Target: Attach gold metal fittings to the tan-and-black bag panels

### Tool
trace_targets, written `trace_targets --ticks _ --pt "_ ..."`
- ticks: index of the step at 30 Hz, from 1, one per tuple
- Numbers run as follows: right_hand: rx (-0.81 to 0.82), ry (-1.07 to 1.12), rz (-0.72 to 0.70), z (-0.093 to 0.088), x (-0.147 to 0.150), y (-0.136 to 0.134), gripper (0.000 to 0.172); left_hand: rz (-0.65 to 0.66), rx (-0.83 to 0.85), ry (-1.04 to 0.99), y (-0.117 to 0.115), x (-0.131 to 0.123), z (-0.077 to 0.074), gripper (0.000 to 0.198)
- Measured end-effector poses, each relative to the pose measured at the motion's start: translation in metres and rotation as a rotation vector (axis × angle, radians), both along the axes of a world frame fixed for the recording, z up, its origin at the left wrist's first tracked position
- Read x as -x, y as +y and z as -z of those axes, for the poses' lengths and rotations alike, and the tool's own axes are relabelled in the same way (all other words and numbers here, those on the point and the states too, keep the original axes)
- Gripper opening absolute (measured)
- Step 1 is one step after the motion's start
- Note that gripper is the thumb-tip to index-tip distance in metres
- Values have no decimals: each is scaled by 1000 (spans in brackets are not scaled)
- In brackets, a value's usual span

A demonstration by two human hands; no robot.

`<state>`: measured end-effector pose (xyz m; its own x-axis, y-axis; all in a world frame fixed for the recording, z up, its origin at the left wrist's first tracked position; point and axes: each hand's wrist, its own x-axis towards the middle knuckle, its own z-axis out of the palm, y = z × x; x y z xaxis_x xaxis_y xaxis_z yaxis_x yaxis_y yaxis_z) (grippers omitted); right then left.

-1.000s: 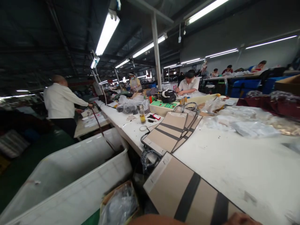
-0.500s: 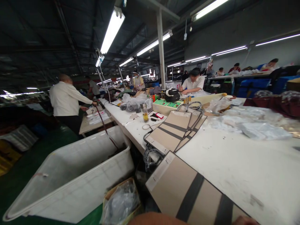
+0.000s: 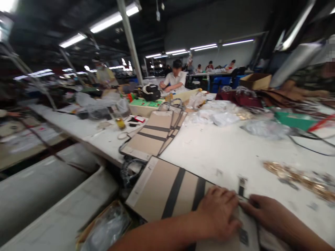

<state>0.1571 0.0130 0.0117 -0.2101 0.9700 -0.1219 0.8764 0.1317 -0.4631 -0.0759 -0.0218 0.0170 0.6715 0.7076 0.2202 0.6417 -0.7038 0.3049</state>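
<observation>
A flat beige bag panel (image 3: pixel 157 184) with two dark strips and a pale taped end lies on the white table near me. My left hand (image 3: pixel 220 212) rests palm down across it, fingers flat and slightly bent toward its right end. At that end, my right hand (image 3: pixel 272 214) has its thumb and fingers at the panel's edge; the fingers beneath are partly hidden. Just beyond the fingertips, a short black strap with a metal buckle (image 3: pixel 242 182) sticks out. Farther up are several similar panels (image 3: pixel 146 137), overlapping, with dark loop handles.
Gold-coloured metal pieces (image 3: pixel 298 177) lie on the table (image 3: pixel 204 150) at the right. Clear plastic bags (image 3: pixel 225 115) and a green tray (image 3: pixel 295 120) are farther back. Left of the table stand a large white bin (image 3: pixel 104 195) and a carton with plastic (image 3: pixel 107 226). A co-worker (image 3: pixel 175 78) sits opposite.
The view has swung to the right. Both my hands, barely showing at the bottom edge before, are now plainly visible at the panel's right end. The gold pieces have come into view.
</observation>
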Motion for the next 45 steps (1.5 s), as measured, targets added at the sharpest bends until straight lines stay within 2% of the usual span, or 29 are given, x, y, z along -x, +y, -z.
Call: trace_targets --ticks 3,7,10,17,22,28,32,36,39,42,45 --pt "141 -17 12 -15 2 0 33 -19 76 -40 7 -1 1 60" --pt "171 35 71 -34 5 5 25 -5 76 -56 15 -6 9 60" --pt "188 102 77 -40 4 3 20 -7 68 -56 15 -7 11 60" --pt "197 181 98 -37 0 -1 20 -23 86 -97 20 -10 8 57" --pt "215 256 95 -36 -4 -1 21 -96 96 -202 30 -22 6 31" --pt "283 310 123 -36 -6 0 20 -120 86 -242 35 -30 7 23" --pt "213 251 147 -33 -6 2 6 -125 89 -256 35 -29 9 25" --pt "185 220 135 -30 -6 2 4 -131 85 -265 36 -29 11 21" --pt "121 243 165 -38 -8 -2 6 -142 79 -263 36 -30 11 19" --pt "26 449 297 -55 -8 -8 27 -142 81 -264 36 -31 10 17" --pt "-130 904 382 -71 -3 -10 48 -145 97 -266 36 -32 10 15"
